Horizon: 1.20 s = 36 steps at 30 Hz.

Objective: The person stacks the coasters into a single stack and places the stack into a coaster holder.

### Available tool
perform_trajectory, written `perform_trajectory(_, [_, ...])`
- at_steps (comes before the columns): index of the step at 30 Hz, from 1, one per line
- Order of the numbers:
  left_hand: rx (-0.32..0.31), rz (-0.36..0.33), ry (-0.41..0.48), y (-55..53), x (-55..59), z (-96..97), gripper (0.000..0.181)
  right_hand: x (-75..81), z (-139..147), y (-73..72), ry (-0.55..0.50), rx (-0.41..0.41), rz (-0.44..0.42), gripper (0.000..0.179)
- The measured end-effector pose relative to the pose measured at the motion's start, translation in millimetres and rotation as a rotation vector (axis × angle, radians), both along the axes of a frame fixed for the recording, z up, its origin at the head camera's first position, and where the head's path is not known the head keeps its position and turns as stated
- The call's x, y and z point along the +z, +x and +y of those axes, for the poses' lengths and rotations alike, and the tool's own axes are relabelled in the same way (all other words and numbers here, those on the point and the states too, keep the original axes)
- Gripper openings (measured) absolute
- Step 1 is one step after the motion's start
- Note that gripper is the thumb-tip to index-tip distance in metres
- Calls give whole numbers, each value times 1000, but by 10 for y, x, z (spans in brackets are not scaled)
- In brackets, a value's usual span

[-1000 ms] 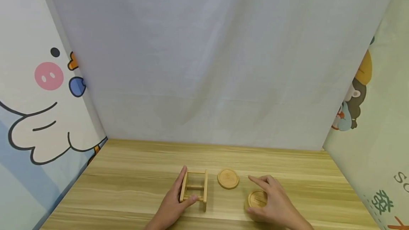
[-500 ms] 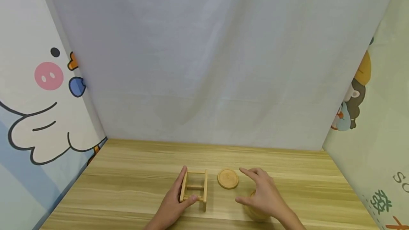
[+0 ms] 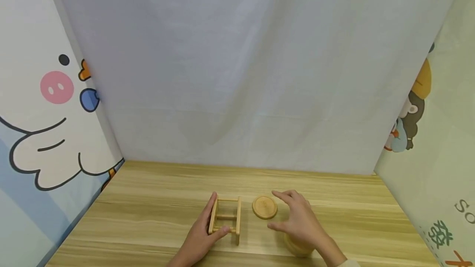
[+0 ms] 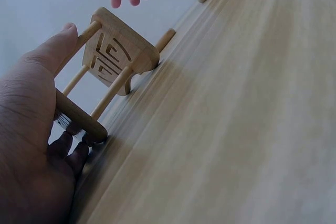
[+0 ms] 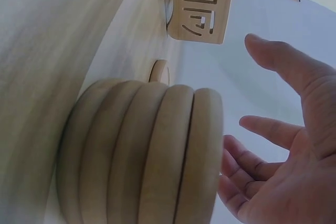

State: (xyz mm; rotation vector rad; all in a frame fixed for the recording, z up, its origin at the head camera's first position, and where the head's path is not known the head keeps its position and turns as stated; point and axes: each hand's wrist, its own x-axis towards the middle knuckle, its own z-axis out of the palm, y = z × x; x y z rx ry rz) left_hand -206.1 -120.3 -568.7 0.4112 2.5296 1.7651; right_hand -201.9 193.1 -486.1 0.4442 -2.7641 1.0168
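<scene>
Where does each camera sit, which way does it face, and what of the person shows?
Head: on the head, facing forward and down at the table; left hand and right hand show.
Left wrist: on that wrist, facing the rack; left hand and part of the right hand show.
Right wrist: on that wrist, facing the disc stack; only right hand shows.
Shared by both wrist views: rack and disc stack.

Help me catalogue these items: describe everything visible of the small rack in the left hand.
The rack is pale and looks wooden. Two panels, the right one cut with line patterns, are joined by at least three round rods. It appears to stand upright on the table, left of the flat disc and apart from it. The left hand grips it, fingers along the left panel's outer side, thumb on the nearest rod.
</scene>
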Motion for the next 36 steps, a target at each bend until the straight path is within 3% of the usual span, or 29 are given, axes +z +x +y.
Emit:
perform_trajectory(15, [0, -2, 11, 5, 4, 5, 102, -17, -82, -175, 4, 12, -10, 87])
perform_trajectory(30, [-11, -8, 47, 26, 41, 8, 102, -24, -143, -257, 13, -3, -39, 86])
perform_trajectory(36, [-5, -7, 18, 26, 45, 10, 102, -34, -148, -289, 28, 1, -44, 85])
